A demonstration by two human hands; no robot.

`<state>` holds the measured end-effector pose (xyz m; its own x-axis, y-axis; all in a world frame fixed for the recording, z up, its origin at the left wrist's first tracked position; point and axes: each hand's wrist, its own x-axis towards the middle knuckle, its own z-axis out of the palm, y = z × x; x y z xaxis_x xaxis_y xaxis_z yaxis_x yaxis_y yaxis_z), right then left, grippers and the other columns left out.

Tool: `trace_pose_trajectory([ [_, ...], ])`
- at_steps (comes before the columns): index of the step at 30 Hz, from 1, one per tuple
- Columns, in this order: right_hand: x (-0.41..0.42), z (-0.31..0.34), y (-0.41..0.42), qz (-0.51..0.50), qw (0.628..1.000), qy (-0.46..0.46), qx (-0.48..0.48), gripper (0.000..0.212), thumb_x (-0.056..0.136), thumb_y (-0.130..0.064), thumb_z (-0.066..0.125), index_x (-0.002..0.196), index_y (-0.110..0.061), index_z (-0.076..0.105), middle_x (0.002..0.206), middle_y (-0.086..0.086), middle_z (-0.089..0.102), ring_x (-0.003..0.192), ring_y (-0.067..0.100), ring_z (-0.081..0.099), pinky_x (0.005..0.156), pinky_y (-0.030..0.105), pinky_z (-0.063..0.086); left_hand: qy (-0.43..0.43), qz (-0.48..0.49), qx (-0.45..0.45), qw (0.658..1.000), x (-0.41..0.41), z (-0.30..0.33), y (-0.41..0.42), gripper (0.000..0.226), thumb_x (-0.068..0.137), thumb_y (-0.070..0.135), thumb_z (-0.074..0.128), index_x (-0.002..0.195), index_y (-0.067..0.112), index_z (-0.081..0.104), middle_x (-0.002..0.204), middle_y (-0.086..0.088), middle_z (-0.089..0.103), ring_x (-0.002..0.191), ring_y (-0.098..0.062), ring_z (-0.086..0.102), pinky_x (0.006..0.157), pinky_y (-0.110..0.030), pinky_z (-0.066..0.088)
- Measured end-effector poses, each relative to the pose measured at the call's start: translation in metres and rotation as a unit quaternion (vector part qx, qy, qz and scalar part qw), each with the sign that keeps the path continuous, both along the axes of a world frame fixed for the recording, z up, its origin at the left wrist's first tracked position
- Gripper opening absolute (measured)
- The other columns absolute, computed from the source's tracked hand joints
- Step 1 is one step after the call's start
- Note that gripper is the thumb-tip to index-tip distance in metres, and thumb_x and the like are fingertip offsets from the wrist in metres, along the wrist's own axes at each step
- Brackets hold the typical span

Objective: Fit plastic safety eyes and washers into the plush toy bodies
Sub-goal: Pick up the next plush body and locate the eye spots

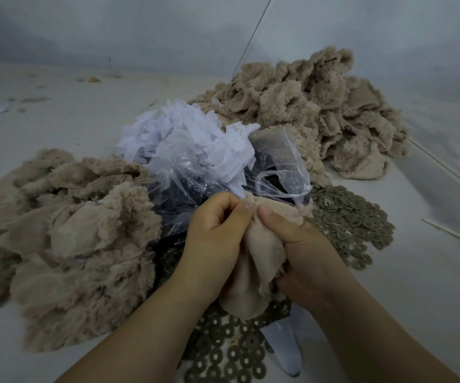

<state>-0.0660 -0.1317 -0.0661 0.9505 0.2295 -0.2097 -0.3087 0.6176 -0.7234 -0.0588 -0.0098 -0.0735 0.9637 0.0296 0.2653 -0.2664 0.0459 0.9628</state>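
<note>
Both hands work one beige plush body (247, 261) held low at centre, inside out, above scattered grey-green washers (353, 217); the left hand (212, 239) is curled, pinching its top edge; the right hand (303, 252) grips the cloth, thumb pressed on top; heaps of plush bodies lie left (65, 236) and far right (314, 106) on the surface (430, 272); a clear plastic bag (195, 172) sits behind the hands.

Plush piles (65, 239) and (314, 111) flank the bag (223, 161); washers (350, 219) crowd the right. Bare table (65, 106) lies far left, and right of the washers.
</note>
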Motion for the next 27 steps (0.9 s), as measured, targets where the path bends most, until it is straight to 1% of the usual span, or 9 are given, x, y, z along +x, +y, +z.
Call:
trace_pose_trajectory([
  [2,-0.0016,0.0009,0.001,0.004,1.0,-0.008,-0.003,0.044,0.084,-0.018,0.066,0.12,0.006,0.066,0.117,0.028,0.068,0.108,0.035,0.069,0.089,0.038,0.059,-0.012,-0.001,0.019,1.0,-0.0004,-0.0006,-0.001,0.036,0.091,0.029,0.064,0.072,0.0,0.052,0.066,-0.006,0.049,0.062,-0.013,0.045,0.056,-0.027,0.042],
  [4,-0.0017,0.0018,0.0014,-0.001,1.0,-0.001,-0.002,0.045,0.083,-0.017,0.066,0.122,0.006,0.065,0.117,0.027,0.069,0.109,0.035,0.068,0.092,0.04,0.058,-0.017,0.01,0.029,0.999,-0.0001,-0.0013,-0.0009,0.033,0.096,0.02,0.062,0.07,0.001,0.052,0.064,-0.005,0.048,0.061,-0.013,0.043,0.056,-0.03,0.04],
  [7,-0.0005,0.0022,0.0013,-0.004,1.0,0.029,0.006,0.049,0.082,-0.018,0.065,0.125,0.006,0.062,0.119,0.028,0.067,0.112,0.037,0.067,0.094,0.042,0.055,-0.013,0.003,-0.009,1.0,-0.0004,-0.0027,-0.0004,0.032,0.097,0.015,0.056,0.068,0.002,0.052,0.062,-0.003,0.047,0.059,-0.013,0.041,0.054,-0.026,0.039],
  [9,-0.0002,0.0026,0.0012,0.001,0.999,0.047,0.01,0.05,0.083,-0.02,0.065,0.125,0.007,0.062,0.12,0.029,0.066,0.111,0.036,0.067,0.09,0.04,0.057,-0.011,-0.002,-0.03,0.999,-0.0012,-0.0026,-0.0013,0.032,0.095,0.017,0.055,0.067,0.003,0.052,0.06,0.0,0.046,0.058,-0.01,0.041,0.052,-0.022,0.038],
  [12,-0.0002,0.0032,0.0004,0.013,0.998,0.06,0.009,0.051,0.083,-0.022,0.064,0.125,0.007,0.063,0.12,0.028,0.066,0.105,0.034,0.069,0.082,0.037,0.059,-0.008,-0.004,-0.038,0.999,-0.0019,-0.0022,-0.0027,0.033,0.092,0.021,0.054,0.066,0.002,0.051,0.06,-0.003,0.045,0.058,-0.014,0.039,0.054,-0.025,0.037],
  [15,0.0013,0.001,-0.002,0.023,0.998,0.059,0.01,0.049,0.084,-0.022,0.063,0.124,0.007,0.063,0.116,0.027,0.068,0.102,0.033,0.069,0.084,0.038,0.057,-0.009,-0.008,-0.04,0.999,-0.0014,-0.0032,-0.0023,0.036,0.098,0.013,0.052,0.065,0.001,0.05,0.059,-0.003,0.044,0.057,-0.014,0.039,0.053,-0.024,0.036],
  [20,0.0032,-0.0041,-0.0038,0.057,0.996,0.069,0.022,0.041,0.085,-0.026,0.061,0.112,0.002,0.072,0.11,0.021,0.072,0.1,0.028,0.072,0.088,0.036,0.055,-0.012,-0.019,-0.038,0.999,-0.0026,-0.0033,-0.0027,0.033,0.095,0.017,0.052,0.066,0.001,0.053,0.061,-0.008,0.047,0.059,-0.017,0.04,0.054,-0.027,0.038],
  [23,0.0037,-0.0054,-0.0048,0.068,0.995,0.072,0.022,0.036,0.087,-0.028,0.058,0.102,-0.001,0.077,0.104,0.018,0.074,0.095,0.024,0.074,0.08,0.033,0.059,-0.006,-0.025,-0.038,0.999,-0.003,-0.0024,-0.0025,0.031,0.094,0.021,0.053,0.069,0.003,0.057,0.064,-0.013,0.05,0.062,-0.019,0.043,0.057,-0.03,0.04],
  [27,0.0053,-0.0058,-0.0033,0.058,0.995,0.084,0.011,0.039,0.081,-0.029,0.06,0.101,-0.001,0.078,0.099,0.019,0.074,0.089,0.025,0.074,0.079,0.033,0.06,-0.002,-0.011,-0.036,0.999,-0.0016,-0.0024,-0.0037,0.034,0.091,0.027,0.053,0.068,0.002,0.052,0.063,-0.007,0.048,0.06,-0.015,0.042,0.055,-0.028,0.039],
])
